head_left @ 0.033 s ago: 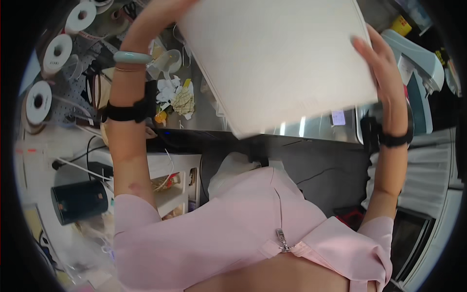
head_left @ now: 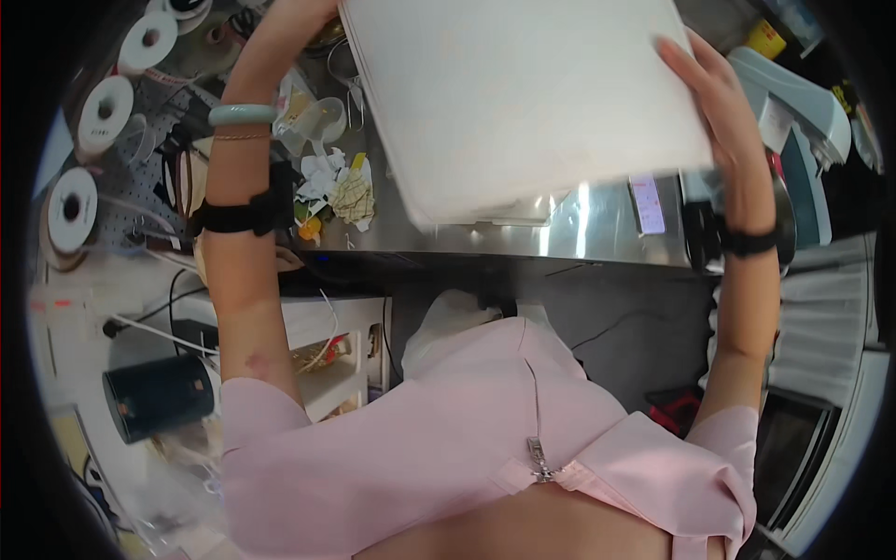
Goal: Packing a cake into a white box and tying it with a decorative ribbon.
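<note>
a white panel point(head_left: 532, 93) with rounded corners hangs over the metal worktop point(head_left: 607, 224) at about 1 o'clock from the middle of the view, its far end cut off by the top of the frame. its long axis therefore cannot be told. the left edge slants from 11 o'clock down to a near corner at 7 o'clock on the panel, and the near edge, blurred, climbs from there toward 4 o'clock.

the right hand point(head_left: 714, 93) is at 2 o'clock, curled part-closed on the panel's right edge: the thumb lies over the upper face, while the other fingers are mostly hidden at or behind the rim. from this hand the panel's bulk spreads toward 9 o'clock.

the left hand point(head_left: 315, 9) is at 11 o'clock, mostly out of frame beside the far left edge; how open it is, and whether it grips, cannot be told. from it the panel spreads between 3 and 4 o'clock. the right hand is the nearer to the panel's near edge.

a lit phone point(head_left: 647, 203) lies on the worktop beyond that edge, between 4 and 5 o'clock from the panel. crumpled papers point(head_left: 353, 201) sit at 10 o'clock in the view, and a grey-green machine point(head_left: 793, 112) at 2 o'clock, just outside the right hand.
</note>
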